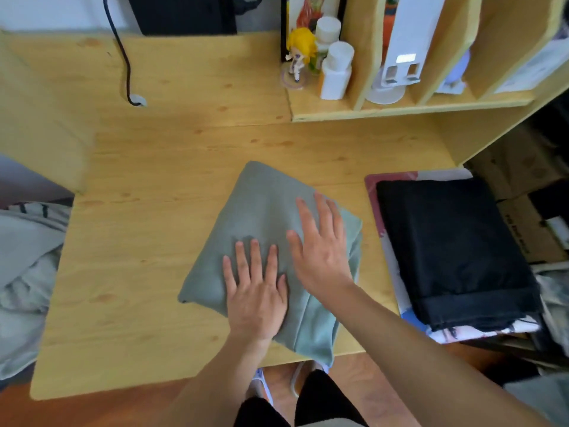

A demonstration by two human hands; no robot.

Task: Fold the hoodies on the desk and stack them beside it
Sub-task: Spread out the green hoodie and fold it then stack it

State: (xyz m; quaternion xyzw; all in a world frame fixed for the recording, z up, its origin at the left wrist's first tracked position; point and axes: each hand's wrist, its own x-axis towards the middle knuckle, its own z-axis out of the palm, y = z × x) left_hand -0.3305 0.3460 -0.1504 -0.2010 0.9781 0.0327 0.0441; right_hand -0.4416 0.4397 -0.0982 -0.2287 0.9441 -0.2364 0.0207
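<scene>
A grey-green hoodie [261,204] lies folded into a rough square on the wooden desk [138,241], its near corner hanging over the front edge. My left hand [255,294] rests flat on its lower middle, fingers spread. My right hand [320,245] lies flat on its right side, fingers apart, just above and to the right of the left hand. Neither hand grips the cloth. A folded black hoodie [455,251] sits to the right of the desk on a printed surface [371,183].
A pale grey garment [24,257] is bunched up off the desk's left edge. At the back right, a wooden shelf unit [400,109] holds white bottles [335,72] and a yellow-haired figurine [300,57]. A black cable [123,57] runs into a hole at the back left.
</scene>
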